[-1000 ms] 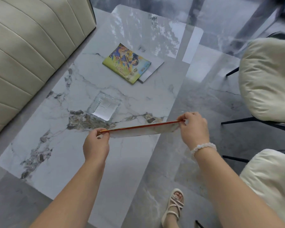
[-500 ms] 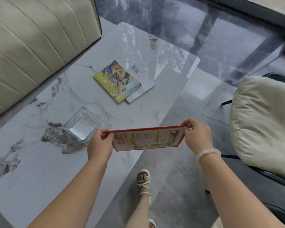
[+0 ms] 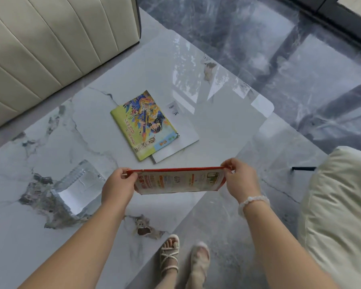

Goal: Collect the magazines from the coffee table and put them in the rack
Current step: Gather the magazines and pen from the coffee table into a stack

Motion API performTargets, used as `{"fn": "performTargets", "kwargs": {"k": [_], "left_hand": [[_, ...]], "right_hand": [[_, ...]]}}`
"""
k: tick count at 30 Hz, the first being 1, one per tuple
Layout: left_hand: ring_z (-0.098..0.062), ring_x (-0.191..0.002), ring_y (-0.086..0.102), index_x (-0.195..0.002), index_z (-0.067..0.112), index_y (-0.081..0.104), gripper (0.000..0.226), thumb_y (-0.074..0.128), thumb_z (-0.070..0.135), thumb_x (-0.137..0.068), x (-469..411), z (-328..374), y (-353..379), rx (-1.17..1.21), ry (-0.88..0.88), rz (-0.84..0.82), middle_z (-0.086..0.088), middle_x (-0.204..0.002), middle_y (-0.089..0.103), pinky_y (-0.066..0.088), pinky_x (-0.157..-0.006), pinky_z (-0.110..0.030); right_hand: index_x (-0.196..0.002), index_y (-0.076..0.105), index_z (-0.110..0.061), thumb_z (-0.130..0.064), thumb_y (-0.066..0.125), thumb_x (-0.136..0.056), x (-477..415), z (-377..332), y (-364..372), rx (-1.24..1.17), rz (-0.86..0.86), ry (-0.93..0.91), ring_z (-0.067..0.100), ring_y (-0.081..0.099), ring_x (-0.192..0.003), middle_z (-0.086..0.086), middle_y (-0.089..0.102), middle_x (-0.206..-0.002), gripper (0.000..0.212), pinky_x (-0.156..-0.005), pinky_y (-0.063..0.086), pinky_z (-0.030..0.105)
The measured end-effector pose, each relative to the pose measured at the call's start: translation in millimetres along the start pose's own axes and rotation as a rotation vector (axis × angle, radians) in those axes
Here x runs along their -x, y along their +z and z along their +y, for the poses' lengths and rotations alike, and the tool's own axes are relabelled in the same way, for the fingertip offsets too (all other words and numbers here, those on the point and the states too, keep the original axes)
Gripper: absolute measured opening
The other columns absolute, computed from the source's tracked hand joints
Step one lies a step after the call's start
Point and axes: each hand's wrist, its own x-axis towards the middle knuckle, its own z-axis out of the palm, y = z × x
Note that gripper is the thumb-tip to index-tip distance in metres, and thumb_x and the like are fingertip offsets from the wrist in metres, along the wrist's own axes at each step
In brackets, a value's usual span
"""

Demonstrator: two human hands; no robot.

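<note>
I hold a red-edged magazine (image 3: 179,181) in the air above the near edge of the marble coffee table (image 3: 29,155). My left hand (image 3: 118,187) grips its left end and my right hand (image 3: 241,180) grips its right end. The magazine is tilted, its printed face towards me. Farther back on the table lies a yellow-green magazine with a cartoon cover (image 3: 144,125). It rests partly on a white magazine (image 3: 180,134) that sticks out to its right. No rack is in view.
A clear glass ashtray (image 3: 77,188) sits on the table left of my left hand. A cream sofa (image 3: 50,38) borders the table at the upper left. A cream cushioned chair (image 3: 340,205) stands at the right. My sandalled feet (image 3: 183,259) are on the grey floor.
The magazine has tilted from edge-on until its printed face shows. The view has shifted forward along the table, bringing the two lying magazines closer and my feet into sight.
</note>
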Motion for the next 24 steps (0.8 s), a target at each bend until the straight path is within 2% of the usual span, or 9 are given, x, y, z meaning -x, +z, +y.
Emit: {"fn": "performTargets", "kwargs": {"k": [4, 11, 19, 24], "left_hand": [[-0.024, -0.085, 0.055, -0.093, 0.022, 0.056, 0.006, 0.051, 0.025, -0.09, -27.0, 23.9, 14.5, 0.031, -0.055, 0.036, 0.008, -0.08, 0.057, 0.041, -0.071, -0.034], [-0.023, -0.083, 0.055, -0.094, 0.021, 0.057, 0.008, 0.053, 0.026, -0.088, -68.3, 60.2, 42.6, 0.082, -0.205, 0.139, 0.003, -0.088, 0.06, 0.038, -0.067, -0.031], [-0.021, -0.084, 0.058, -0.087, 0.026, 0.06, 0.007, 0.057, 0.032, -0.086, -94.2, 70.9, 79.1, 0.153, -0.344, 0.162, 0.006, -0.084, 0.063, 0.04, -0.069, -0.03], [-0.019, -0.078, 0.058, -0.085, 0.024, 0.058, 0.006, 0.061, 0.03, -0.084, -116.2, 67.3, 80.6, 0.206, -0.4, 0.2, 0.006, -0.081, 0.062, 0.041, -0.064, -0.029]], "right_hand": [[-0.08, 0.056, -0.036, -0.014, 0.045, -0.088, -49.4, -15.6, -2.4, 0.018, -0.032, -0.039, 0.028, 0.055, -0.098, 0.001, 0.067, -0.093, 0.026, -0.083, 0.05, 0.045], [-0.075, 0.056, -0.036, -0.01, 0.048, -0.085, -153.5, -63.5, -7.0, 0.102, -0.148, -0.186, 0.031, 0.056, -0.092, 0.002, 0.067, -0.088, 0.029, -0.078, 0.049, 0.043], [-0.088, 0.064, -0.026, -0.01, 0.047, -0.088, -238.0, -120.6, 1.4, 0.184, -0.158, -0.388, 0.031, 0.055, -0.099, 0.004, 0.065, -0.098, 0.023, -0.085, 0.047, 0.046], [-0.095, 0.067, -0.018, -0.01, 0.046, -0.09, -261.1, -159.4, 33.3, 0.213, -0.144, -0.512, 0.029, 0.053, -0.1, 0.006, 0.064, -0.102, 0.023, -0.085, 0.045, 0.04]]}}
